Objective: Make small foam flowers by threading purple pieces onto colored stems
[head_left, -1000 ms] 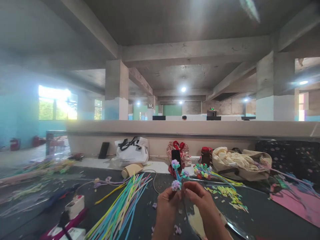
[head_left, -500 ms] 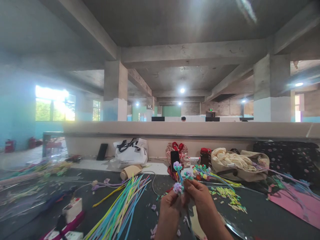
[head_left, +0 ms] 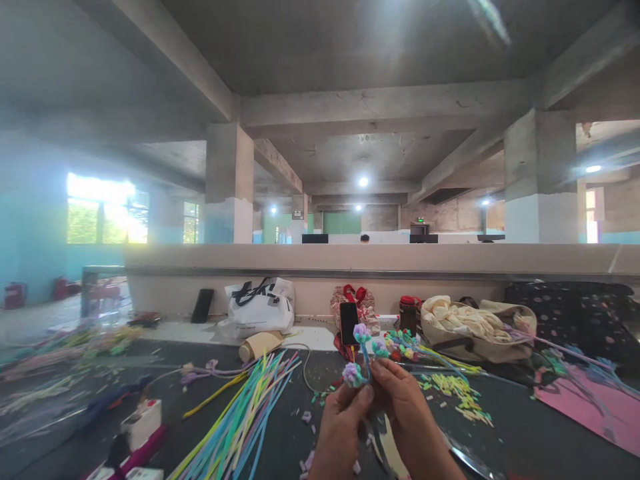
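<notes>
Both hands meet around a small pipe-cleaner flower sprig (head_left: 365, 360) with purple-and-teal blossoms on blue stems. My left hand (head_left: 341, 417) is closed on its lower left side, the thumb just below the left purple blossom (head_left: 353, 375). My right hand (head_left: 400, 393) pinches the sprig from the right, under the smaller blossom (head_left: 380, 349). A third blossom (head_left: 362, 333) stands highest, in front of a dark phone (head_left: 349, 323). The stem trails down between the hands; the exact spot where the fingertips grip is partly hidden.
Pipe cleaners (head_left: 245, 413) fan out at left, beside a power strip (head_left: 143, 447). Yellow-green clippings (head_left: 457, 393) and a pink sheet (head_left: 590, 410) lie at right. Along the back stand a white bag (head_left: 263, 307), a brown jar (head_left: 408, 312) and a cloth-filled basket (head_left: 480, 327).
The sprig has turned slightly in my fingers: its top blossom has shifted right and the left blossom left. My left thumb has moved up beneath the left blossom.
</notes>
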Available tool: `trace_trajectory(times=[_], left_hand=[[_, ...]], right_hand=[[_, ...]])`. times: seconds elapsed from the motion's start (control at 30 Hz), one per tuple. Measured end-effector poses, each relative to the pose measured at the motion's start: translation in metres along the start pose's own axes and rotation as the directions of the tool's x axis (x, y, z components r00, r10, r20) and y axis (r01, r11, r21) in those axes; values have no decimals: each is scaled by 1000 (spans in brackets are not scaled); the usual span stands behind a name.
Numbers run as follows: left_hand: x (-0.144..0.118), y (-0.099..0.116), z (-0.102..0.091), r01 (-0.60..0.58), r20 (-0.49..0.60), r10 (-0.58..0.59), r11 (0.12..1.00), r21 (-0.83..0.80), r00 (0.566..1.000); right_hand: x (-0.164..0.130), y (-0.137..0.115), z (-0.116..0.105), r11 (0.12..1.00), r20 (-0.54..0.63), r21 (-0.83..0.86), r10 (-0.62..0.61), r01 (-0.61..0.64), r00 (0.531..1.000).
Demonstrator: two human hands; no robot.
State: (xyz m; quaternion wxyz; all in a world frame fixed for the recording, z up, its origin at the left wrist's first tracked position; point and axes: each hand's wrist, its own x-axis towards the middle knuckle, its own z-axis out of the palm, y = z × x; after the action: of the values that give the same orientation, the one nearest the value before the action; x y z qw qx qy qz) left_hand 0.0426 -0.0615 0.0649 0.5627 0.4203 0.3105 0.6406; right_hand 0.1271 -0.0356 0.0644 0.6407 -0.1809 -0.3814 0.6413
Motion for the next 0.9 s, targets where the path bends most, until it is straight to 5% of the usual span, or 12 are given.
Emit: trace_trajectory(times=[0.43,0.9], left_hand=[[-5,5,1,36,27,-37,999,26,999],[13,-5,-10,77,26,-80,993,94,996]], right_hand=[[-10,-10,13,999,-109,7,-51,52,993],[-8,-8,6,989,21,-131,-60,63,998]])
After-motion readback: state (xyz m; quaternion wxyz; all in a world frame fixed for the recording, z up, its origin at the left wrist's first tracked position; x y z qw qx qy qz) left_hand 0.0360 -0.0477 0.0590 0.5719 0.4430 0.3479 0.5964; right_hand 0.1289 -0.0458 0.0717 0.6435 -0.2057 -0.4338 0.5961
